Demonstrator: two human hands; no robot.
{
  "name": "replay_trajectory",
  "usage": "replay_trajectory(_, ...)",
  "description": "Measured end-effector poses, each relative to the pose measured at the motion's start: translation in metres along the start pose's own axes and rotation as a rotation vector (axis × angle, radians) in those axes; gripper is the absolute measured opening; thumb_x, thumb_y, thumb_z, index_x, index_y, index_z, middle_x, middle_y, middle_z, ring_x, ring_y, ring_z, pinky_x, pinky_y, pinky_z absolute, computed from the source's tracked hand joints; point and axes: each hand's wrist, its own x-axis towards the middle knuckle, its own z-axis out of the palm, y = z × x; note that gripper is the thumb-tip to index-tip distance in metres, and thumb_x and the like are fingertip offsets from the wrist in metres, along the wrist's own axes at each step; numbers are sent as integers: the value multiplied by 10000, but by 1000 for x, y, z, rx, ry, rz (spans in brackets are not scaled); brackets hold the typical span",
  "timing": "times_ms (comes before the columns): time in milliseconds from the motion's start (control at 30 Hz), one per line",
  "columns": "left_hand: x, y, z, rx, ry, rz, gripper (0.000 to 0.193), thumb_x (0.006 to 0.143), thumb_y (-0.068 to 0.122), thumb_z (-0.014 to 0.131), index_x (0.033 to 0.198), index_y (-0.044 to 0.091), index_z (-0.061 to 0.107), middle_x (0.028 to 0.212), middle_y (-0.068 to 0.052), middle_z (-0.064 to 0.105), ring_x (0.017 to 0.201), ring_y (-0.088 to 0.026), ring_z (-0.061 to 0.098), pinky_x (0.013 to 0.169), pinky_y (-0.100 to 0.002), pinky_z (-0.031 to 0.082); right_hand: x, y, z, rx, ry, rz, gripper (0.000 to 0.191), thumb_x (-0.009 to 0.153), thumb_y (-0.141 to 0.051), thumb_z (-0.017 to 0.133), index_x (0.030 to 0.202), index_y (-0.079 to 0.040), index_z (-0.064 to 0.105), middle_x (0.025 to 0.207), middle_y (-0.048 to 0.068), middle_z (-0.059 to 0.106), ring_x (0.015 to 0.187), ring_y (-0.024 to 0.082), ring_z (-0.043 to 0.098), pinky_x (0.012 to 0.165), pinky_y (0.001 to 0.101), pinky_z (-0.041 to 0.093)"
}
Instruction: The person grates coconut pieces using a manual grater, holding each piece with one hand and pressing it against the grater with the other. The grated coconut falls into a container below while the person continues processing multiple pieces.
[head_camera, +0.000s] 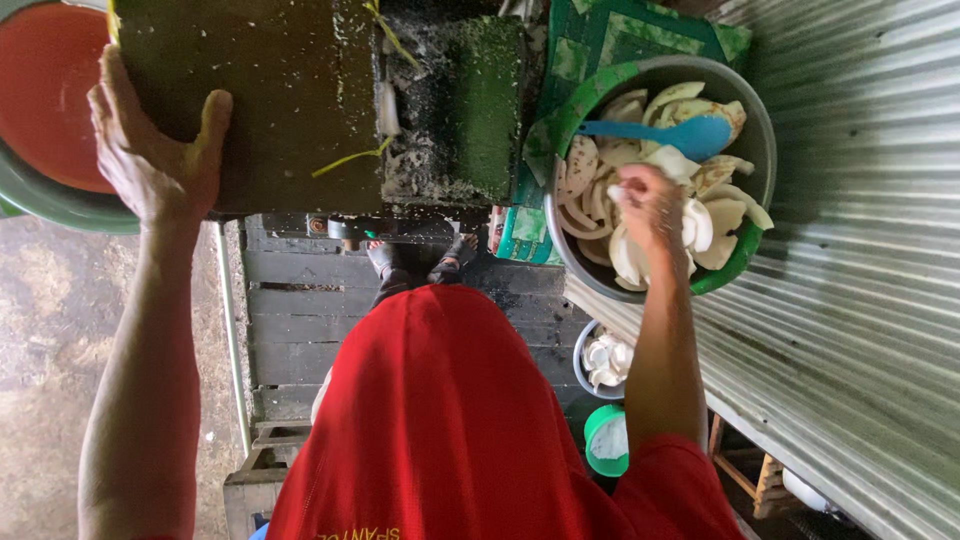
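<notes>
Here the right hand pinches a coconut piece (white), left hand spread on the machine.

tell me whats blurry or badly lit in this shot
Head view: the right hand is motion-blurred over the bowl of pale slices; the left hand on the dark block is sharp; daylight is soft, with the corrugated sheet brightest.
</notes>
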Motion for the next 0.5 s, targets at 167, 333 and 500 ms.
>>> replay_trajectory(167,-4,-2,-1,-10,3,-7,939,962,601,655,1621,4,356,1362,-199,570,1248,-365,636,1039,-532,540,-37,6,-58,-8,136,-86,215,959,-70,800,1161,-56,728,1059,58,726,935,174,684,839,337,568)
replay_trajectory(333,-5,-2,3,8,22,26,907,976,596,643,1605,10,352,1421,-182,568,1298,-351,627,1060,-496,544,-74,-15,-71,-375,45,-65,619,736,-225,982,1208,-58,618,1075,95,680,979,242,657,845,422,530)
replay_trajectory(500,-2,-2,5,13,8,-13,960,967,626,625,1624,-20,355,1362,-207,567,1265,-357,637,1031,-523,546,-78,-7,-60,-47,145,96,683,769,-217,922,1333,-99,556,1250,101,632,1045,254,640,835,391,564)
